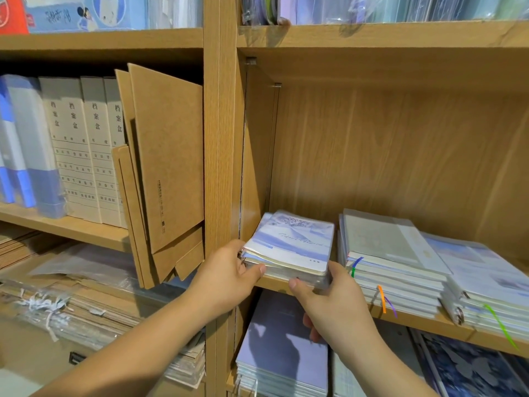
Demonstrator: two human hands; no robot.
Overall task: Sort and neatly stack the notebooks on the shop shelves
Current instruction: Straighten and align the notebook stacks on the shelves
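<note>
A small stack of blue-and-white notebooks (292, 245) in clear wrap sits at the left end of the wooden shelf (274, 283), by its side wall. My left hand (229, 273) grips the stack's near left corner, thumb along its front edge. My right hand (332, 299) holds the near right corner, thumb on the front. Right of it lies a taller pile of pale notebooks (392, 262) with coloured ribbon markers, then another wrapped pile (486, 285).
Brown card folders (163, 173) lean in the left bay beside beige file boxes (83, 147) and blue binders (25, 144). Lavender notebooks (283, 351) lie on the shelf below. An upright divider (220, 138) separates the bays. Above the piles is open shelf space.
</note>
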